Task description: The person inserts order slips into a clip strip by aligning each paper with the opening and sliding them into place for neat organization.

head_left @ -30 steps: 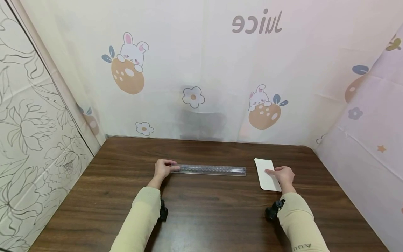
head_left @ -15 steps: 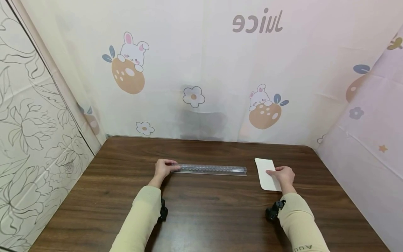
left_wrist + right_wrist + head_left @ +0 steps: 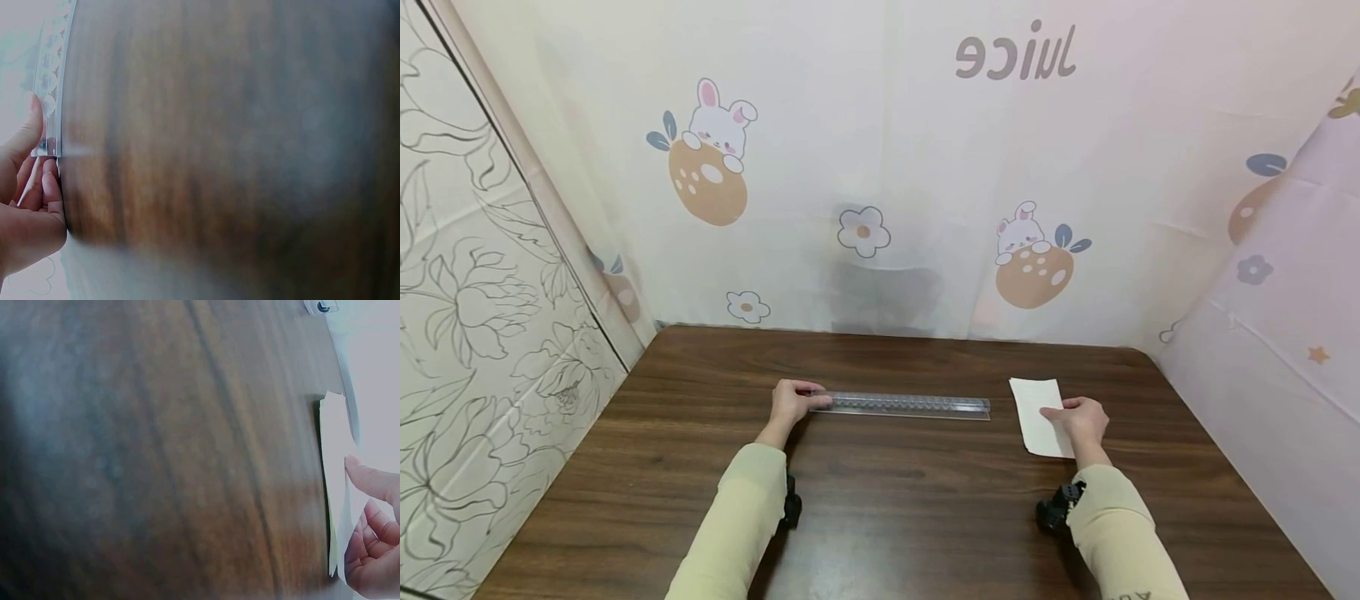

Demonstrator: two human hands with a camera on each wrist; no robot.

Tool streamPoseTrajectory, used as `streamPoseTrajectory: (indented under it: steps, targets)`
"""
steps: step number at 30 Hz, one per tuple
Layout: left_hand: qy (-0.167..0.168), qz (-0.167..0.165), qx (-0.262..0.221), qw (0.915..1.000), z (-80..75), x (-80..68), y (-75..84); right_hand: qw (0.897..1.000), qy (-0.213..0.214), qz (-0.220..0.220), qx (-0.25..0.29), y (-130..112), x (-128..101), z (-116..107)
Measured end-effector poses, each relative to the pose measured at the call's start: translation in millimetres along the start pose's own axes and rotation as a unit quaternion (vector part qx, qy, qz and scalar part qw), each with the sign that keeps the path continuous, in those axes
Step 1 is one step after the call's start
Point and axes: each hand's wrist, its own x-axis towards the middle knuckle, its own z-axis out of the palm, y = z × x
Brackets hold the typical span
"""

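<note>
Head view bright; pale glare on the near side of the round-cornered dark-brown wooden table [image 3: 910, 508]; wrist views hazy, blurred, dark along one edge.

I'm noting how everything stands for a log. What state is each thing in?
Ruler: straight, gripped at its left end; table contact unclear.
Papers: layered, edges slightly uneven, held at the right side, apart from the ruler.
Left hand: pinching the ruler.
Right hand: pinching the papers, thumb on top.
Printed cloth: hanging behind the table, lightly creased.
</note>
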Motion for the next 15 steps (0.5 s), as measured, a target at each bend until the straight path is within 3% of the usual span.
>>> streamPoseTrajectory:
  steps: [15]
  targets:
    - [0.004, -0.002, 0.006, 1.0000, -0.4, -0.3, 1.3, 1.000, 0.013, -0.008, 0.014, 3.0, 0.7, -1.5]
